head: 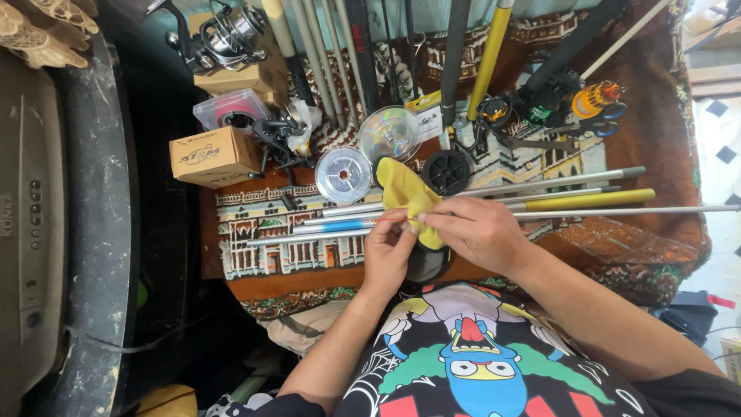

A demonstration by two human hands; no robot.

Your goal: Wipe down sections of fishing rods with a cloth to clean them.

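Observation:
My left hand [388, 251] and my right hand [475, 230] meet over my lap, both pinching a yellow cloth [407, 193] that drapes over a bundle of thin fishing rods [340, 220]. The rods lie across a patterned rug [293, 251], running left to right under my hands. A thin red rod tip or line shows between my fingertips. A dark round reel part [426, 262] sits just under my hands, mostly hidden.
Clear line spools [343, 174], a black spool [446, 171], a brown cardboard box [212, 157], spinning reels [224, 38] and upright rods [455, 54] crowd the rug's far side. Scissors [602, 123] lie at the right. An old television [35, 224] stands at the left.

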